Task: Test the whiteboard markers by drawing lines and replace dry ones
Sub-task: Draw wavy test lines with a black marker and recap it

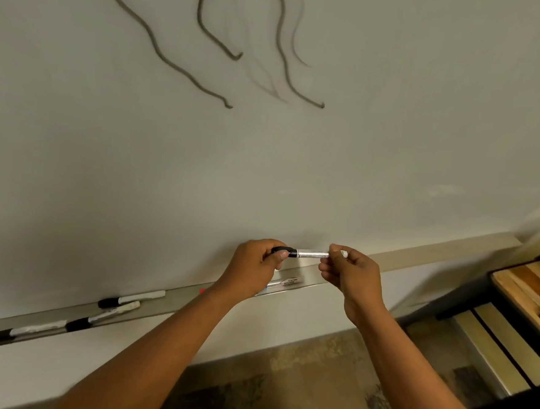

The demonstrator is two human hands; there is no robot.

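Nearest to us, our two bare forearms reach up from the bottom edge toward the whiteboard [264, 172], above a patterned floor. Between our hands we hold one marker [311, 254] level, just in front of the board's lower edge and above the tray [179, 297]. Our left hand [253, 268] curls its fingers round the marker's black cap [286, 251], the thumb pressed on the cap's near side. Our right hand [351, 274] pinches the white barrel at its far end between thumb and fingertips, the other fingers loosely bent. Whether the cap is fully seated on the barrel, we cannot tell.

On the tray lie more markers: one with a black cap [131, 299] beside the board, a second [102, 318] just below it, and a third [26, 332] farther left. Another marker [284, 282] lies on the tray partly hidden behind our left hand, and a small red bit [202, 291] shows near our left wrist.

High on the board run several dark wavy lines [163, 59], with fainter grey strokes [264, 79] among them. At the right stands a wooden shelf [525, 286] on a dark frame.
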